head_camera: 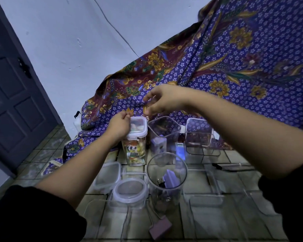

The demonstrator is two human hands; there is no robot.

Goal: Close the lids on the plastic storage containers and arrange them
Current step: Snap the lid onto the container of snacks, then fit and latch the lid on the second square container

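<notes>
A tall square container [135, 149] filled with colourful snacks stands on the tiled floor with its white-rimmed lid [138, 126] on top. My left hand [118, 125] grips the lid's left edge, fingers curled at the far left corner. My right hand [162, 100] hovers above and to the right of that lid, fingers loosely apart, holding nothing. Beside it stand an open tall square container [164, 135], an open square box [199, 135] and an open round jar [166, 173] with binder clips inside. A square lid [107, 177] and a round lid [130, 190] lie in front.
A purple floral cloth [225, 67] drapes behind the containers. Clear empty trays [206, 206] lie on the floor at the front right. A pink binder clip [160, 227] lies near the front. A dark door [13, 93] stands at the left.
</notes>
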